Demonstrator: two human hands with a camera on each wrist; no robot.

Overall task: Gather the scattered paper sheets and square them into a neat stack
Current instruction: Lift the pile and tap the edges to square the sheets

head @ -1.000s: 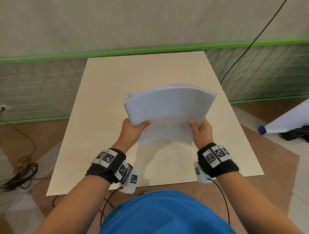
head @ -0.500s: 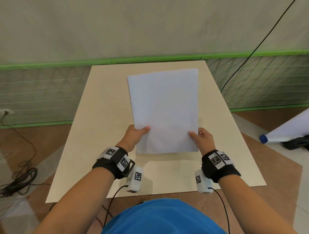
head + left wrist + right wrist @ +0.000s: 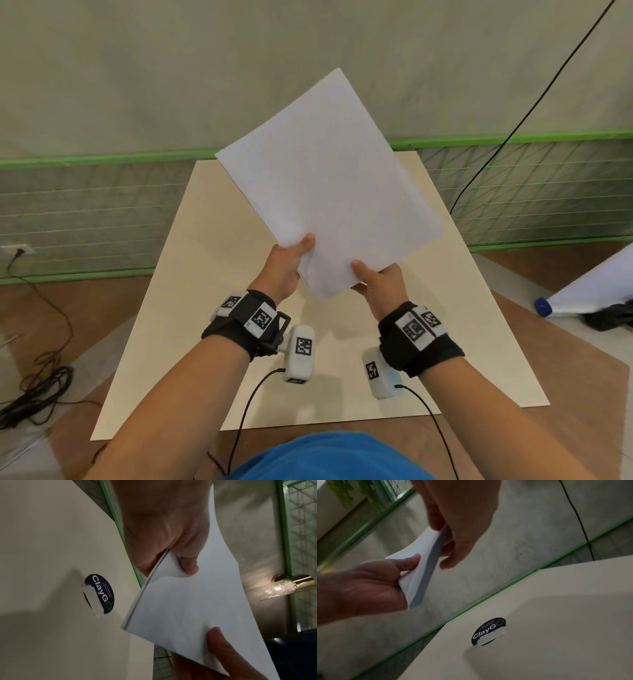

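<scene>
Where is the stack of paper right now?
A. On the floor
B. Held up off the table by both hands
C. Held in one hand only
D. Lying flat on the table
B: the left hand and right hand both pinch the near edge of the paper stack, tilted above the table.

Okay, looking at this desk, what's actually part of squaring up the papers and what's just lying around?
Part of the job:
paper stack, held above the table
left hand, gripping it
right hand, gripping it
table

Just lying about:
ClayGo sticker on the table
black cables on the floor
wall lamp
</scene>
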